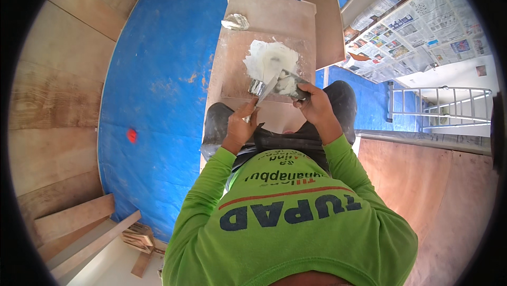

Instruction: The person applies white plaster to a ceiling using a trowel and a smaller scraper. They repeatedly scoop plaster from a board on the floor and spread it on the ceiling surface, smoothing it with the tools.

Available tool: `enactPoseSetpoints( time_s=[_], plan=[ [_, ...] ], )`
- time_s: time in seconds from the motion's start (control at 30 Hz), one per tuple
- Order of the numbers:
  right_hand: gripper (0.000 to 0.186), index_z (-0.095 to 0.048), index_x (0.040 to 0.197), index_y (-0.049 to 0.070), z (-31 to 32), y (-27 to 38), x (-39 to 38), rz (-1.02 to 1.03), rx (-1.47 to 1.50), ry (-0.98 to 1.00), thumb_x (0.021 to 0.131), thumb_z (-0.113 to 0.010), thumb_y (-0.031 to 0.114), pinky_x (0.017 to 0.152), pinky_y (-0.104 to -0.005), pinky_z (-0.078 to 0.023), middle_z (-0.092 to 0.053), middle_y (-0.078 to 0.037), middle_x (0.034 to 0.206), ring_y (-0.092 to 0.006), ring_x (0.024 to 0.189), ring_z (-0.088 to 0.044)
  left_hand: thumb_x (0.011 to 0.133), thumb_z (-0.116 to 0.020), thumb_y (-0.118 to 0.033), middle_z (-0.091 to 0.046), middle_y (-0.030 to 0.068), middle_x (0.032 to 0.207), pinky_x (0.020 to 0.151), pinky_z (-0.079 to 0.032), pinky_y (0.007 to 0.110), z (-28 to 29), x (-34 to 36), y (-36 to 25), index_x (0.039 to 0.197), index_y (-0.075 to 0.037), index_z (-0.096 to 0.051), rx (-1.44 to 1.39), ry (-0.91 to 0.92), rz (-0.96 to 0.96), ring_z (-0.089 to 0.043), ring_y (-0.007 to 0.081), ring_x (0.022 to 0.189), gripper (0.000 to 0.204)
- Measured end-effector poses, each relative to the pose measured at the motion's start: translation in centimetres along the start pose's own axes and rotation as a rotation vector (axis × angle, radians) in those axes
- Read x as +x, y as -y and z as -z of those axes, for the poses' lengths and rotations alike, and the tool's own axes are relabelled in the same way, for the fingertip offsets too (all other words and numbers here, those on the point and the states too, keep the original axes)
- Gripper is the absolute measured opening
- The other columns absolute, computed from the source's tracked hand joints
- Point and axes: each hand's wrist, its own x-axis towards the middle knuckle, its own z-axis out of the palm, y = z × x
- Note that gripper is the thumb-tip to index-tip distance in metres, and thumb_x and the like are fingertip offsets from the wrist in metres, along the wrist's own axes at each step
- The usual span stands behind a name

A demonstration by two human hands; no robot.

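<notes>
My left hand [242, 126] is closed around the handle of a putty knife [268, 89], its blade angled up and to the right. My right hand [318, 108] grips a dark flat scraper plate [301, 94] with white putty [287, 85] smeared over it. The knife's tip lies close to the plate's left edge; whether they touch I cannot tell. Both tools are above a brown wooden board [232, 77] in front of my lap, with a wet white putty patch [270, 53] spread on it. A small shiny piece [256, 87] shows beside the knife blade.
A crumpled silvery-white wrapper [235, 21] lies at the board's far left. Blue sheeting [153, 74] covers the floor. Wooden panels [63, 69] line the left, with planks [79, 214] lower down. On the right are newspaper-covered panels [417, 27] and a metal ladder [441, 107].
</notes>
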Motion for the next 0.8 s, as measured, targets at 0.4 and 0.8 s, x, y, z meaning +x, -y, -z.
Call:
enactPoseSetpoints(
  time_s=[0.4, 0.8],
  plan=[
    [0.045, -0.065, 0.139, -0.004, 2.5, 0.6, 9.0, 0.505, -0.999, -0.213, 0.099, -0.071, 0.016, 0.068, -0.0319, -0.059, -0.077, -0.013, 0.103, -0.0176, 0.081, -0.074, 0.105, -0.070, -0.035, -0.060, 0.0009, 0.068, 0.041, -0.036, 0.025, 2.5, 0.2, 8.0, 0.107, -0.013, -0.061, -0.852, 0.433, 0.920, -0.049, 0.0082, 0.047, 0.024],
    [0.053, -0.062, 0.146, 0.004, -1.0, -2.7, 6.6, 0.843, -1.422, -0.016, 0.093, -0.061, -0.004, 0.090, -0.0388, -0.059, -0.075, -0.026, 0.119, -0.0387, 0.103, -0.076, 0.107, -0.067, -0.038, -0.058, 0.0008, 0.067, 0.038, -0.031, 0.023, 3.8, 9.2, 9.2, 0.102, -0.015, -0.057, -1.220, 0.760, 0.825, -0.045, 0.0065, 0.044, 0.026]
  ],
)
